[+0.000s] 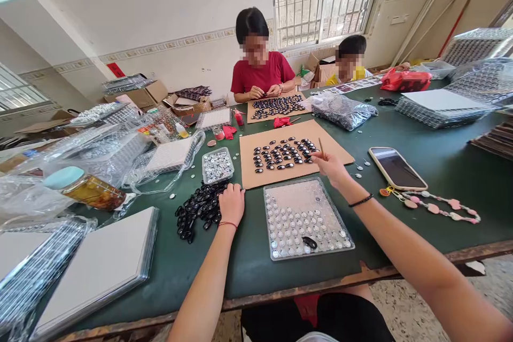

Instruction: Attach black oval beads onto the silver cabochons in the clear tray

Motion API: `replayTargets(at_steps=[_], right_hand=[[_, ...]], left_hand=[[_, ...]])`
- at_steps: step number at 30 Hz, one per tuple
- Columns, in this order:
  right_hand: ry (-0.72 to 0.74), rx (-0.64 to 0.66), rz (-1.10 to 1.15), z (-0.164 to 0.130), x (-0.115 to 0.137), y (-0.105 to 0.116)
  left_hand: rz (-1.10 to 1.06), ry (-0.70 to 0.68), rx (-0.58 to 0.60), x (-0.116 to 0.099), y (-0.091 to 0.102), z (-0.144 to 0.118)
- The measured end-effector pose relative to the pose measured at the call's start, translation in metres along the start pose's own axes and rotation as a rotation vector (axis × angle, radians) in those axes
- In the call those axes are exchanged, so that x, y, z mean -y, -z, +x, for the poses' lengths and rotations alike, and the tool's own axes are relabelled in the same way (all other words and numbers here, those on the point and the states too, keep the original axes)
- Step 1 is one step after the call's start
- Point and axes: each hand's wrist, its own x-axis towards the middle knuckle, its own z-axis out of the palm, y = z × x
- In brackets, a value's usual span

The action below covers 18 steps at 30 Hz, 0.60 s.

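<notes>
While the right hand [330,166] is pinching a stick [321,146] at centre-right, the left hand [232,204], grip unclear, is touching black pieces [197,208] at centre-left.

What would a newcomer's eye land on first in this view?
Probably the shiny black pieces in rows on the cardboard mid-table, where the right hand holds a thin stick over the right side. Next, perhaps, the clear tray nearer the person, and the black heap to its left, with the left hand at its right end. A red shirt stands out across the table.
</notes>
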Motion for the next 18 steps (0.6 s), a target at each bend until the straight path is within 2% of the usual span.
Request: replayTargets(at_steps=[4,9,13,18], right_hand=[[0.076,-0.076,-0.174,0.065,0.011,0.005],[0.074,-0.067,-0.393,0.132,0.010,-0.003],[0.046,-0.001,-0.496,0.156,-0.004,-0.006],[0.038,0.067,-0.560,0.168,-0.017,-0.007]], left_hand=[[-0.085,-0.073,-0.008,0.000,-0.002,0.006],[-0.060,-0.038,0.003,0.005,-0.001,0.004],[-0.051,-0.028,0.019,0.005,0.003,0.002],[-0.031,-0.053,0.043,0.001,0.009,0.001]])
